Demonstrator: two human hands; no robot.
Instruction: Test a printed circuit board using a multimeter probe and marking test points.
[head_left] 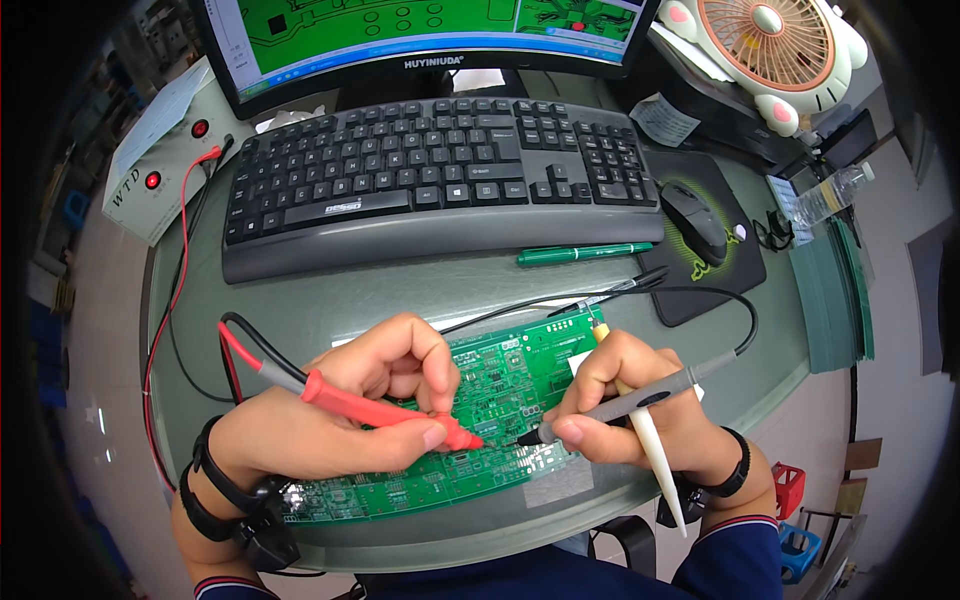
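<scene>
My left hand (300,438) is closed around a red test probe (365,403), pinched between thumb and fingers. In my right hand (690,432) is a grey-black test probe (640,402), held like a pen. The same hand also keeps a cream tapered stick tool (655,460) with a yellow collar between its fingers, its thin end toward me. Both probe tips are at the lower middle of a green circuit board (550,375), a short way apart. Whether each tip touches the board is too small to tell. My hands hide parts of the board.
Behind the board lie a green pen (585,254), a keyboard (420,228) and a mouse (695,222) on its pad. A monitor (430,65) stands beyond. At left is a white instrument box (165,165) with red and black leads; at right, stacked green boards (830,300) and a bottle (830,195).
</scene>
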